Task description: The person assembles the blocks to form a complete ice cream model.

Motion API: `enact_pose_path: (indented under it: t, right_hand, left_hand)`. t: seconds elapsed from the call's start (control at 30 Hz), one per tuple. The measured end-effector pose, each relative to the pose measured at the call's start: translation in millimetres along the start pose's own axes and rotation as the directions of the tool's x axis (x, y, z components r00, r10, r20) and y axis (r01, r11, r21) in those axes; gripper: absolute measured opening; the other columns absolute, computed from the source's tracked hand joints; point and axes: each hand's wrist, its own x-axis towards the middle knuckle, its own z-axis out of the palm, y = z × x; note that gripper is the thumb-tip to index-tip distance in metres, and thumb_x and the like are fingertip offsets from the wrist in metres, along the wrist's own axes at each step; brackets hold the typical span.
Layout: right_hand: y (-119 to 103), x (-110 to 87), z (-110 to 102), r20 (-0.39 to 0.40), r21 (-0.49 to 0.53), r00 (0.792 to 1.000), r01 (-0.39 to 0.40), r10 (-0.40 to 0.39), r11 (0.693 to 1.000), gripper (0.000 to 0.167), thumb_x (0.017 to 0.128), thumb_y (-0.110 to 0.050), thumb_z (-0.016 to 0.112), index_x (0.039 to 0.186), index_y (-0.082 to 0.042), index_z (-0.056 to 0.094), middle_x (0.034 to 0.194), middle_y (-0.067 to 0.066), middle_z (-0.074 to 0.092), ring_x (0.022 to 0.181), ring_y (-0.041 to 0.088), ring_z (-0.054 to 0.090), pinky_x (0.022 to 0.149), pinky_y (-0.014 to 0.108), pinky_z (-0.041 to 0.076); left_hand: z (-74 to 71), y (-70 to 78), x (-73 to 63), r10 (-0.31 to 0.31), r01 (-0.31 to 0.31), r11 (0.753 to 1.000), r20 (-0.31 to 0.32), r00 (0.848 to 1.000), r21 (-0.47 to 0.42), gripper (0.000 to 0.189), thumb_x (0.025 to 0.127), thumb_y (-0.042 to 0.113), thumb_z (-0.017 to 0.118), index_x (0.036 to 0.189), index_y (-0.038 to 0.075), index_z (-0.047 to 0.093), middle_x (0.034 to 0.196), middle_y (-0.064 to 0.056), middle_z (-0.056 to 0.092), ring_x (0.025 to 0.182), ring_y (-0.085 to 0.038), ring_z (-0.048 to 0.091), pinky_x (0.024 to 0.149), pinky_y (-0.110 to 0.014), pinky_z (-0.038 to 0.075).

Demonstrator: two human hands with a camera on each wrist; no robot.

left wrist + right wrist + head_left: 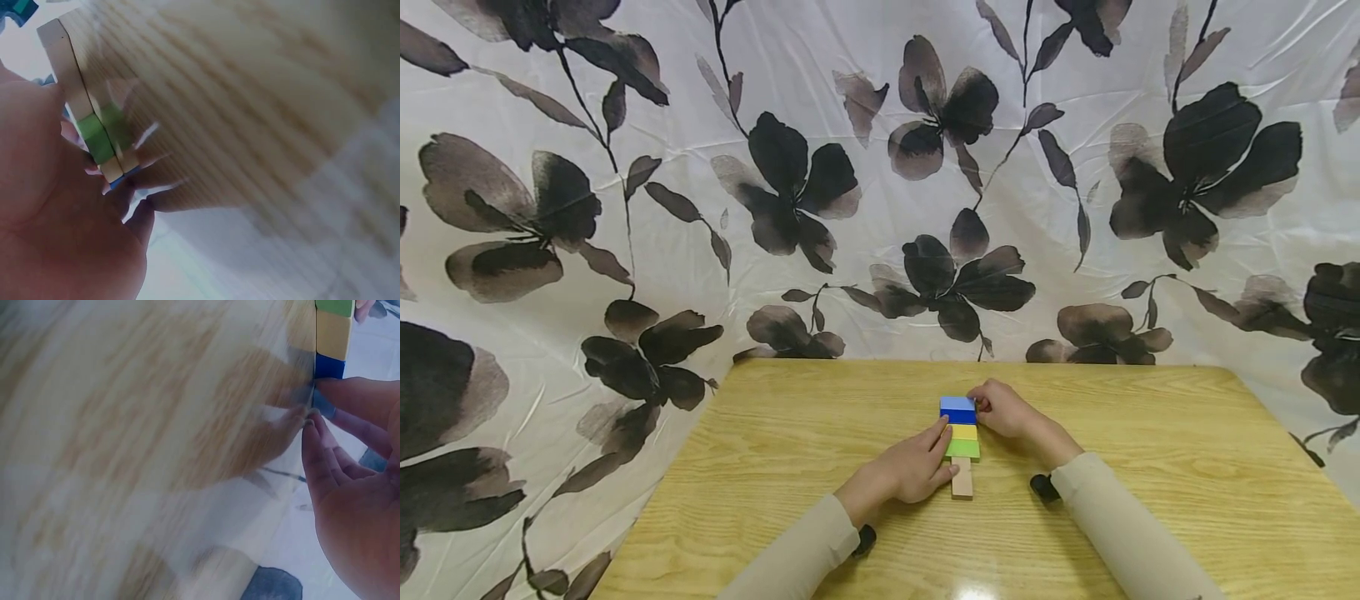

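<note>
Small coloured blocks stand against one another in a row on the table. From the far end come a light blue block point(957, 402), a dark blue block point(957, 417), a yellow block point(964, 432), a green block point(964, 448) and a narrower plain wooden block point(962, 483). My right hand point(1006, 411) pinches the light blue block at the far end, its thumb and fingers bent, as the right wrist view shows. Along the row's left side lies my left hand point(910, 468), fingers extended beside the coloured blocks. Its thumb touches the plain wooden block.
The blocks stand on a glossy wood-grain table point(790, 417) that reflects the hands. Behind it and to the left hangs a white cloth point(865, 225) printed with dark flowers. A black wrist-worn piece point(1043, 487) shows under the right sleeve.
</note>
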Motion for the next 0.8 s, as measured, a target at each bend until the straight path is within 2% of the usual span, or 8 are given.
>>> enact_pose_path:
  t: [0.43, 0.63, 0.8]
  right_hand:
    - [-0.1, -4.1, -3.2, 0.045, 0.033, 0.999, -0.012, 0.011, 0.999, 0.040, 0.091, 0.001, 0.070, 0.129, 0.012, 0.062, 0.104, 0.016, 0.060, 0.090, 0.023, 0.058, 0.085, 0.044, 0.052]
    - [2.8, -5.5, -1.0, 0.031, 0.039, 1.000, 0.001, -0.003, 0.999, 0.043, 0.091, 0.001, 0.070, 0.131, 0.014, 0.060, 0.105, 0.016, 0.059, 0.087, 0.021, 0.053, 0.082, 0.040, 0.049]
    - [2.6, -9.8, 0.0, 0.022, 0.046, 1.000, 0.001, -0.002, 0.999, 0.044, 0.090, 0.000, 0.071, 0.131, 0.012, 0.059, 0.104, 0.015, 0.059, 0.088, 0.021, 0.055, 0.083, 0.041, 0.051]
  left_hand:
    - [-1.6, 0.8, -1.9, -0.002, 0.002, 1.000, 0.019, 1.000, -0.008, 0.070, 0.111, 0.049, 0.031, 0.164, 0.007, 0.015, 0.172, -0.008, 0.004, 0.157, -0.020, 0.015, 0.123, -0.032, 0.024]
    - [-0.4, -0.8, -1.4, 0.007, -0.007, 1.000, 0.012, 1.000, -0.006, 0.070, 0.111, 0.049, 0.030, 0.164, 0.007, 0.015, 0.172, -0.008, 0.004, 0.157, -0.020, 0.015, 0.123, -0.033, 0.024]
    - [0.4, -1.4, -1.1, 0.012, -0.011, 1.000, 0.008, 1.000, -0.008, 0.071, 0.111, 0.050, 0.030, 0.164, 0.007, 0.016, 0.172, -0.008, 0.005, 0.156, -0.020, 0.016, 0.123, -0.033, 0.024]
